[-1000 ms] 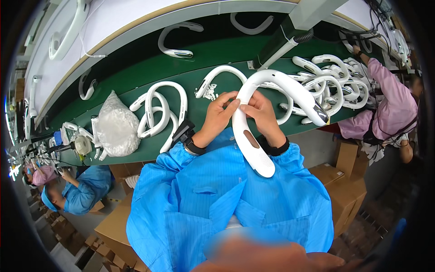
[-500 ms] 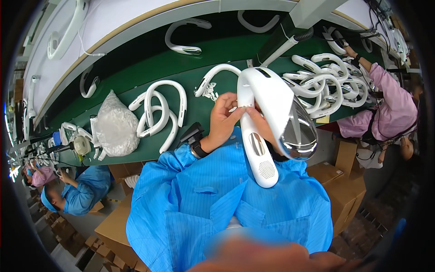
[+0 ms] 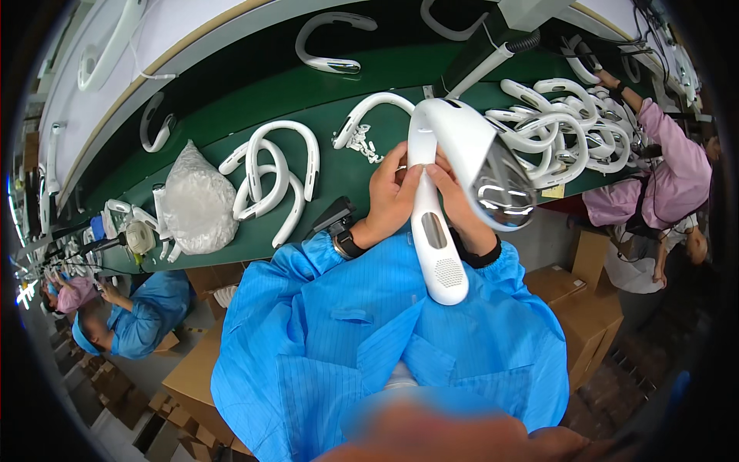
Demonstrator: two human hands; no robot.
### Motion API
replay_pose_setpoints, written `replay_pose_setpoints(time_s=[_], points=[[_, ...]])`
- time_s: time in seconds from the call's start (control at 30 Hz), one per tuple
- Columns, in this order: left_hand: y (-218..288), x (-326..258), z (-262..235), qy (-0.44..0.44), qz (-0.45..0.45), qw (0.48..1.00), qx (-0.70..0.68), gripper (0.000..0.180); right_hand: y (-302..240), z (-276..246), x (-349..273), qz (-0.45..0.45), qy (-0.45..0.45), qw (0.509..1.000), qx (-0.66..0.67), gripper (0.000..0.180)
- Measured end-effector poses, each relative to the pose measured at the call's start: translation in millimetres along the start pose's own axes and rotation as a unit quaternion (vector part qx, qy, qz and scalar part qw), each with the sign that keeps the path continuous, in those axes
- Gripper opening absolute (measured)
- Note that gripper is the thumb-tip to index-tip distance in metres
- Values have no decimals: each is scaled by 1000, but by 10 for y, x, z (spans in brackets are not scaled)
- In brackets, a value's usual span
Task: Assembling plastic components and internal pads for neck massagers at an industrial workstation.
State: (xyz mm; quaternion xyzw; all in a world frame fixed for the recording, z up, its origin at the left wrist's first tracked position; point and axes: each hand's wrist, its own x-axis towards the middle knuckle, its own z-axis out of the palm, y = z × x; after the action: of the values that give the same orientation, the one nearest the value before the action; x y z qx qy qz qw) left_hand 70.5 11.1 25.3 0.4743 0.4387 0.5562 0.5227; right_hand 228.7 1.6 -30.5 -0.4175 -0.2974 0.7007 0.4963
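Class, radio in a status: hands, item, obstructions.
Left hand and right hand both gripping white U-shaped neck device, raised over green belt. Nothing blocking.

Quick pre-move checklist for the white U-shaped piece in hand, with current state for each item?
1. Both hands on the piece: left hand and right hand grip the white U-shaped housing on either side of one arm. Ok.
2. Piece lifted off the green belt: held over the lap, near end pointing at the blue smock. Ok.
3. Shiny inner face of the far arm visible: yes, turned toward the camera. Ok.
4. Surface defects: too small to judge. Cannot tell.
5. Put-down spot: bare belt shows between the loose small white parts and the pile of housings. Ok.
6. Co-worker in pink sleeve stays at the pile, apart from the piece. Ok.
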Motion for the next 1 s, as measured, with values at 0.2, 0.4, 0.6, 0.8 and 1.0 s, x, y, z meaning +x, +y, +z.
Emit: replay_pose_setpoints(time_s=[0.2, 0.4, 0.6, 0.8, 1.0], points=[[-222, 0, 12, -2, 8, 1000, 1, 37, -174, 293, -86, -88, 54, 988, -117, 52], [-228, 23, 38, 14, -27, 999, -19, 35, -35, 262, 36, -93, 50, 969, -225, 38], [-71, -58, 30, -1, -97, 993, -64, 33, -278, 573, -100, -49, 102, 984, -137, 36], [-60, -101, 0, -29, -74, 995, -53, 40, 15, 240, -130, -78, 96, 982, -141, 38], [-18, -128, 2, -19, 6, 999, -34, 42, -458, 752, -255, -126, 21, 990, -60, 27]])
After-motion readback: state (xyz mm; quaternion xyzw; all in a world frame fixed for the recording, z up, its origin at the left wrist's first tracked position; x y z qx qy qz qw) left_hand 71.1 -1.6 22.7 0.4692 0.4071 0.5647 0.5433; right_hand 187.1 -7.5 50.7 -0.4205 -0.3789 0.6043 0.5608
